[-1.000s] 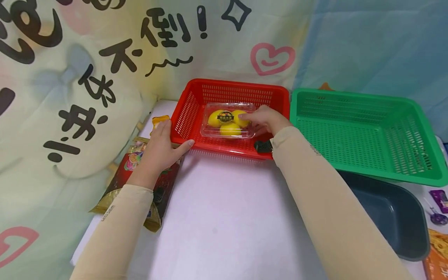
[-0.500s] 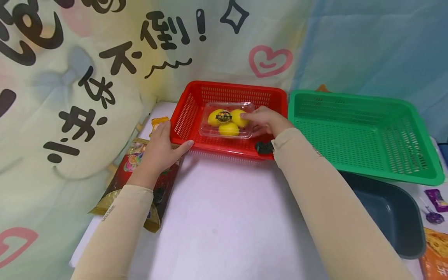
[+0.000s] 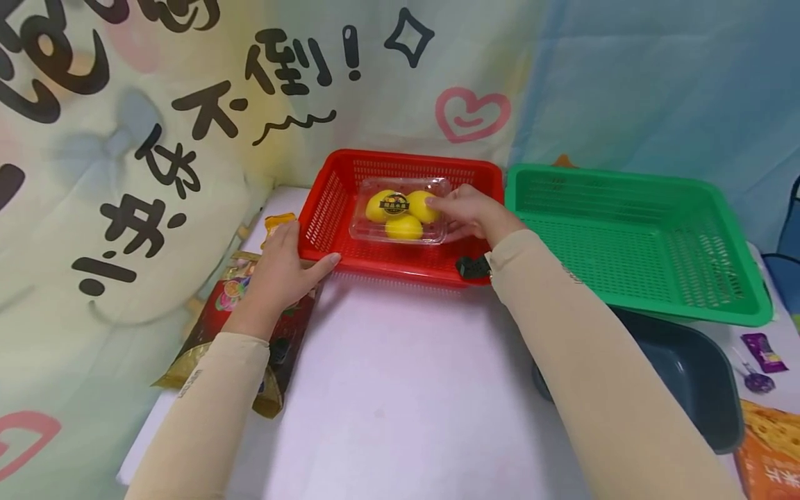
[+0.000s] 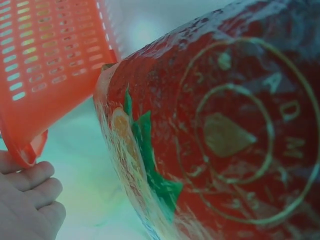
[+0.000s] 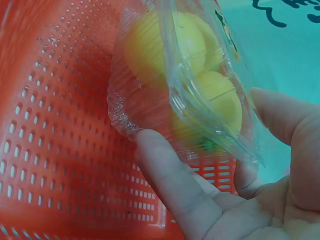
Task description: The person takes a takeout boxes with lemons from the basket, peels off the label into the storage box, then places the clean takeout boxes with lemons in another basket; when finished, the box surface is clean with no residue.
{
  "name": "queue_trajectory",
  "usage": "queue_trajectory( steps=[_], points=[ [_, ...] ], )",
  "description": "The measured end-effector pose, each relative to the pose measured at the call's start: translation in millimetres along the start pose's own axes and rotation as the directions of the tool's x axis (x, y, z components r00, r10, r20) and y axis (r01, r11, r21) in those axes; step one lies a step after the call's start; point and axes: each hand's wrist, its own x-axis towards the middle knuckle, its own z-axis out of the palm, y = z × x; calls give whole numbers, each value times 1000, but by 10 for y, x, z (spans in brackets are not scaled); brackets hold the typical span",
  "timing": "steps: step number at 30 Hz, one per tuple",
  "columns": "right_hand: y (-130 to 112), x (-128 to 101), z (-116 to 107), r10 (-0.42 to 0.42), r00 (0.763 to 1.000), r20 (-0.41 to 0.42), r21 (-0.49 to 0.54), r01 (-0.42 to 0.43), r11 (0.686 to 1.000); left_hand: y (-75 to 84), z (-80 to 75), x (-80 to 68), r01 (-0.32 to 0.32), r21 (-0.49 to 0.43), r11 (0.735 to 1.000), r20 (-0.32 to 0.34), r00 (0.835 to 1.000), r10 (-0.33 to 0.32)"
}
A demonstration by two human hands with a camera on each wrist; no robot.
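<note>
A red basket [image 3: 387, 262] stands at the back of the white table [image 3: 400, 396]. My left hand [image 3: 290, 257] grips its near-left corner, thumb along the front rim; the left wrist view shows the curled fingers [image 4: 30, 195] under the basket's corner [image 4: 50, 60]. My right hand [image 3: 469, 210] holds a clear clamshell box [image 3: 400, 208] with three yellow fruits and a dark round label, raised a little inside the basket. In the right wrist view the fingers [image 5: 165, 170] are under the box [image 5: 185, 75] and the thumb is on its lid, over the basket floor [image 5: 60, 125].
A green basket [image 3: 625, 177] stands to the right of the red one, with a dark grey tub [image 3: 694, 375] in front of it. A red snack bag [image 3: 215, 312] [image 4: 225, 140] lies under my left forearm. Small purple wrappers [image 3: 759, 351] and an orange packet [image 3: 769, 444] lie at the right.
My right hand has lifted the clamshell box slightly up and back inside the red basket. My left hand stays on the basket's corner.
</note>
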Motion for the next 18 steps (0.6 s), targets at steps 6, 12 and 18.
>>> queue_trajectory(
  steps=[6, 12, 18],
  points=[
    [-45, -182, -69, -43, 999, -15, 1, 43, 999, 18, -5, -17, 17, 1, 1000, 17, 1000, -17],
    [-77, -372, -163, -81, 995, -51, -17, 81, 997, 45, -1, -24, 8, -4, 1000, 15, 1000, -8],
    [-72, -584, -252, -129, 990, -60, -39, 127, 991, 51, -5, -49, 8, -6, 1000, 23, 1000, -8]
  ],
)
